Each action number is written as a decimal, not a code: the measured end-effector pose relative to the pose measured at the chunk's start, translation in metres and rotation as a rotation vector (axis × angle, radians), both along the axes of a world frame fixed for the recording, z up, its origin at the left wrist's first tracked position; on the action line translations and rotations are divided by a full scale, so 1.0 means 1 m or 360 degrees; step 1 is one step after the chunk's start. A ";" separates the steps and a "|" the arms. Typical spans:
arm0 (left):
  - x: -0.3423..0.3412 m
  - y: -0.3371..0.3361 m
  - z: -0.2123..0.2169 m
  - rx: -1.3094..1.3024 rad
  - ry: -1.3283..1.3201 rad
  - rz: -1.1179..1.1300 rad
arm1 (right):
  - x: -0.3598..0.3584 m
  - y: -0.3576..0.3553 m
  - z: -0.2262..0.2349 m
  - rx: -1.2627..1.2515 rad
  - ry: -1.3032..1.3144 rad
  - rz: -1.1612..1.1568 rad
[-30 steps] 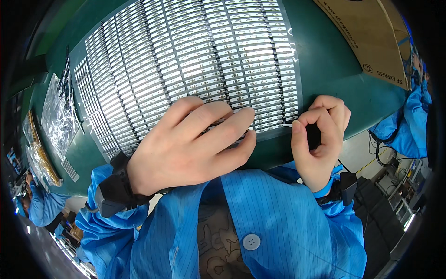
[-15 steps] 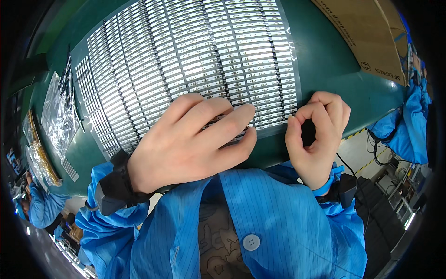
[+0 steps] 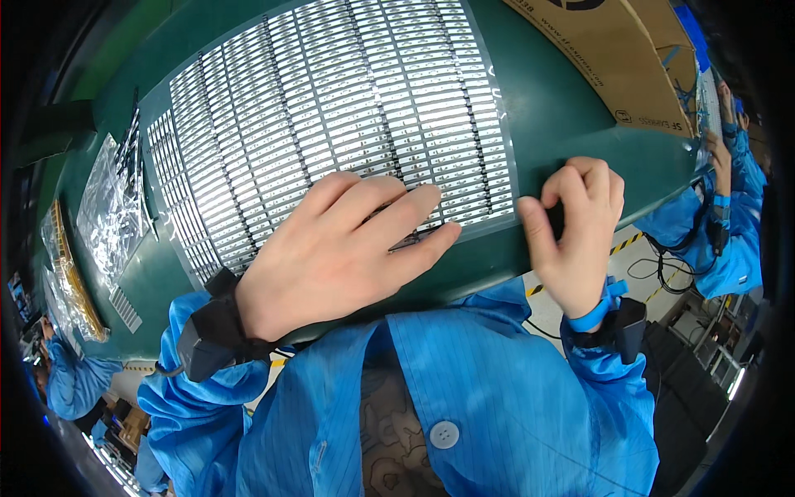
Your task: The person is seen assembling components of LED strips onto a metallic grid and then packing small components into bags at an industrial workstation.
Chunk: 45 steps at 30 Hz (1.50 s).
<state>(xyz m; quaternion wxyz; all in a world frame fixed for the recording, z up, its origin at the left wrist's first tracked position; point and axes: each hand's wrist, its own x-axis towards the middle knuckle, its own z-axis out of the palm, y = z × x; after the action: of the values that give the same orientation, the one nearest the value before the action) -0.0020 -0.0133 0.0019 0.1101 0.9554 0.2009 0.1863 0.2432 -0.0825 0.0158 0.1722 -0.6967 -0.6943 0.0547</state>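
A broad sheet of narrow white strips [image 3: 331, 99], set in rows with small dark marks and black joins, lies on the green table [image 3: 546, 99]. My left hand [image 3: 331, 244] rests palm down over the sheet's near edge, fingers spread and slightly bent. Under its fingertips the strips are partly hidden. Just off the near right corner of the sheet is my right hand [image 3: 575, 232]. Its fingers are curled, with a gap between thumb and forefinger, and nothing shows in them. Both wrists carry black devices on straps.
An open cardboard box [image 3: 613, 66] stands at the far right. Left of the sheet lie a clear plastic bag [image 3: 108, 207], a yellowish bundle in clear wrap [image 3: 70, 273] and a short striped piece [image 3: 125, 309]. People in blue sleeves [image 3: 737, 224] are at both sides.
My right hand has parted its thumb and forefinger, which were pinched together at the sheet's corner. The left hand stays on the sheet with small finger shifts. The whole view has shifted slightly.
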 end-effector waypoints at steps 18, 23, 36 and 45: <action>-0.005 -0.010 0.026 -0.0302 0.0306 0.0002 | -0.025 -0.011 0.017 -0.0382 0.1392 -0.0191; 0.002 -0.010 0.028 -0.0303 0.0245 -0.0053 | -0.017 -0.006 0.001 -0.0535 0.1642 -0.0169; 0.000 -0.019 0.023 -0.0176 0.0118 -0.0009 | -0.014 0.029 -0.005 -0.0262 0.1004 -0.0127; -0.005 -0.020 0.018 -0.0212 0.0057 0.0008 | -0.031 0.045 -0.001 -0.0564 0.1563 -0.0353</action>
<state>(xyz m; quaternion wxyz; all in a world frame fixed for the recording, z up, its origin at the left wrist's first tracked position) -0.0072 -0.0332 0.0203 0.1692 0.9487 0.2171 0.1556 0.2125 -0.0375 0.0146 0.3614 -0.6766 -0.4343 0.4722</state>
